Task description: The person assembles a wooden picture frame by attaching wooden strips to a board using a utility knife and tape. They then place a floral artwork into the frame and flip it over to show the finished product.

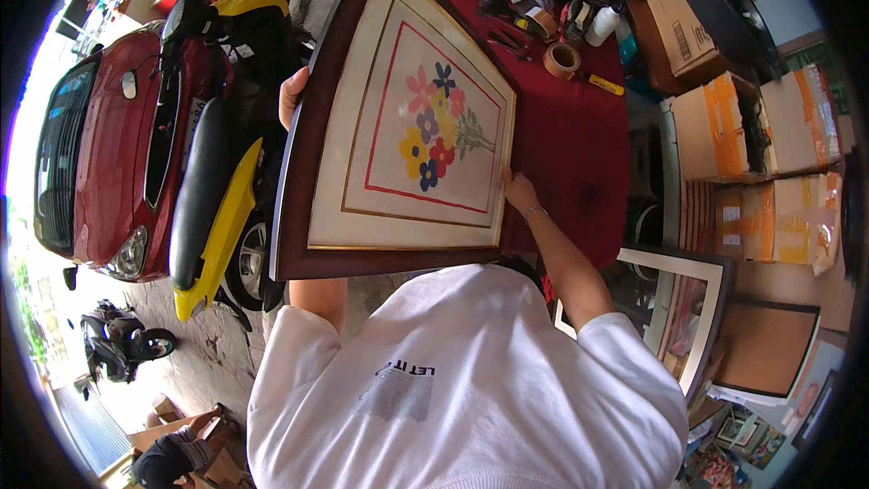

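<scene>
I hold a large framed picture (308, 208) in front of my chest: a dark brown wooden frame, a cream mat with a gold line, and a red-bordered print of coloured flowers (438, 127). My left hand (291, 95) grips the frame's left edge, with its fingers wrapped over the wood. My right hand (519, 190), with a thin bracelet on the wrist, holds the right edge lower down. The frame tilts over a table with a dark red cloth (579, 145). My white T-shirt (471, 389) fills the lower middle.
On the table's far end lie a brown tape roll (561, 59), a white bottle (601, 25) and dark tools. Taped cardboard boxes (751, 127) stack at the right, with more frames (688, 308) below. A red car (100, 154) and yellow-black scooter (217, 190) stand left. Another person (167, 457) crouches lower left.
</scene>
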A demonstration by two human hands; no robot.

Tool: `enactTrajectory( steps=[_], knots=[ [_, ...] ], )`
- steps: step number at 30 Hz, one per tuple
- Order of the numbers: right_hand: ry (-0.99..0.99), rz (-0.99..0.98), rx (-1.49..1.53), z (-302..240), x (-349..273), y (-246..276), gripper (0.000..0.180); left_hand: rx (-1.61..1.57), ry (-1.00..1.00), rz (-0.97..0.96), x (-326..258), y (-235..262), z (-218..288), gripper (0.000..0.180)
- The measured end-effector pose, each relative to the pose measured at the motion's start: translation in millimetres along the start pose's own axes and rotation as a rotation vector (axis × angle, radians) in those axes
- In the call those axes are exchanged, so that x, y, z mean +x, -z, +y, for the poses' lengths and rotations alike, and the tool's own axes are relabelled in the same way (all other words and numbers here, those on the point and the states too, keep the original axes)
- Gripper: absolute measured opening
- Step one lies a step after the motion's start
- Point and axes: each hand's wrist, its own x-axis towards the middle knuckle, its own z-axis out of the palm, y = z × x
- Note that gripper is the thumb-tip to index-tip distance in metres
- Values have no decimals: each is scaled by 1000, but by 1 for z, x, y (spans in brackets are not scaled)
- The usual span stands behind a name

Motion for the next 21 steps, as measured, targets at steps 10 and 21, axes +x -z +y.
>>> enactTrajectory(
  steps=[10, 21],
  knots=[
    [553, -250, 674, -164, -196, 282, 89, 762, 83, 41, 37, -120, -150, 76],
    [-29, 267, 305, 17, -260, 467, 82, 925, 649, 574, -76, 152, -276, 41]
  ],
)
